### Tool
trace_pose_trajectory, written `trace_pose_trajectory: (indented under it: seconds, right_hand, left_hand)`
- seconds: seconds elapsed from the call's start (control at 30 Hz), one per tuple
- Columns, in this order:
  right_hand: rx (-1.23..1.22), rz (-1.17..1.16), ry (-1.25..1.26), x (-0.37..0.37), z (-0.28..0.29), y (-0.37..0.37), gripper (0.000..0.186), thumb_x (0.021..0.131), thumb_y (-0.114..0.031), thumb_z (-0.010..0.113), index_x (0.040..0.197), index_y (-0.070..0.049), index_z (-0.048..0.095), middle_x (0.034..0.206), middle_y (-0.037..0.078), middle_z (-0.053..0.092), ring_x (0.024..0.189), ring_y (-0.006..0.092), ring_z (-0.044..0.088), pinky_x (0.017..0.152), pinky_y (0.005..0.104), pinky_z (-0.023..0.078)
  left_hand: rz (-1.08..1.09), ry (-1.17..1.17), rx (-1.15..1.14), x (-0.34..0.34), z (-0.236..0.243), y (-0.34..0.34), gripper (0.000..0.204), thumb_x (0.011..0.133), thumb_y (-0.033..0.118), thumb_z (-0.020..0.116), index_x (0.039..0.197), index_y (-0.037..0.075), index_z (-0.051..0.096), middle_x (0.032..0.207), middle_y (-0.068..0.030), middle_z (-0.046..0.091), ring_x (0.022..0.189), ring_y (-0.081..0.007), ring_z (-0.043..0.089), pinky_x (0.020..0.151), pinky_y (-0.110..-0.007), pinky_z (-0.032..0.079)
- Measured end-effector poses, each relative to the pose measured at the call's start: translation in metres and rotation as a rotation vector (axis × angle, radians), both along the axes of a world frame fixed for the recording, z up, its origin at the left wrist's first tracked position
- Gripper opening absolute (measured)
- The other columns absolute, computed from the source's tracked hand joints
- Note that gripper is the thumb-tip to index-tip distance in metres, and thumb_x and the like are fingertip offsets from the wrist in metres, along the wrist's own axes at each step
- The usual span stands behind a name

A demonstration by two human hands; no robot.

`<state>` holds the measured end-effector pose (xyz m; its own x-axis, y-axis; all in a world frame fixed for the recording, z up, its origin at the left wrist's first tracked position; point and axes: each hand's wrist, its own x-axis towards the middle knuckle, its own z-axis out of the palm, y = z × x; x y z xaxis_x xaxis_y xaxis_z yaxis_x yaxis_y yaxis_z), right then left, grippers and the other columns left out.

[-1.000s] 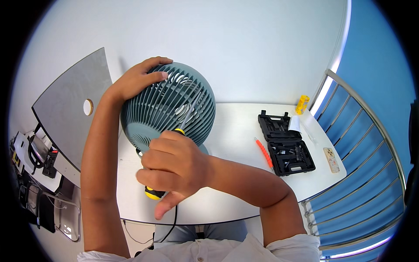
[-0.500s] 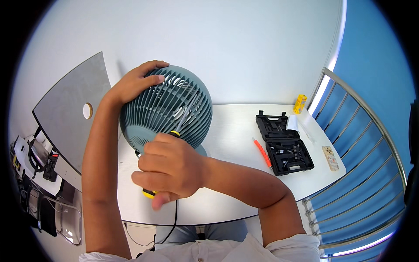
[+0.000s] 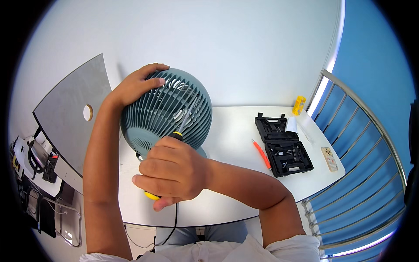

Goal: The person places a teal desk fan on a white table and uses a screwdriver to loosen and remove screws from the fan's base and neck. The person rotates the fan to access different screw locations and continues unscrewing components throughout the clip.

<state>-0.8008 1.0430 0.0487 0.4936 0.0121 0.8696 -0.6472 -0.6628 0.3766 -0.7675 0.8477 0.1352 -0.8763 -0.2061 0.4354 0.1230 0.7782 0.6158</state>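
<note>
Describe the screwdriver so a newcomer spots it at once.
On the white table is a grey-green fan with a ribbed casing. In front of it, the right hand grips the screwdriver by its black-and-yellow handle. Its straight metal shank sets it apart from the orange-red rod on the table.

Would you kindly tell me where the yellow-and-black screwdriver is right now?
In the head view, the screwdriver is left of centre, gripped in the person's right hand, its shaft angled up and to the right across the front of the green fan.
</note>
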Motion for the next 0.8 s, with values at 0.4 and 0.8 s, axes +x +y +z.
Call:
trace_pose_trajectory:
  seconds: [0.4, 0.8]
  right_hand:
    - [-0.028, 0.001, -0.013, 0.0039, 0.0046, 0.0004, 0.036, 0.091, -0.037, 0.048, 0.085, -0.004, 0.059, 0.079, 0.007, 0.054, 0.063, 0.0219, 0.051, 0.053, 0.0329, 0.039]
    - [-0.019, 0.032, -0.009, -0.0005, 0.0047, 0.0011, 0.037, 0.092, -0.038, 0.047, 0.084, -0.003, 0.059, 0.08, 0.007, 0.055, 0.062, 0.0222, 0.052, 0.052, 0.0324, 0.039]
  left_hand:
    - [0.005, 0.011, -0.006, 0.0004, -0.0007, 0.0002, 0.051, 0.082, 0.033, 0.061, 0.126, 0.008, 0.055, 0.119, -0.0129, 0.059, 0.111, -0.0229, 0.053, 0.099, -0.033, 0.04]
    - [0.029, 0.014, -0.016, 0.0001, -0.0006, 0.0014, 0.05, 0.081, 0.032, 0.06, 0.125, 0.008, 0.056, 0.121, -0.0124, 0.058, 0.113, -0.0239, 0.053, 0.1, -0.033, 0.038]
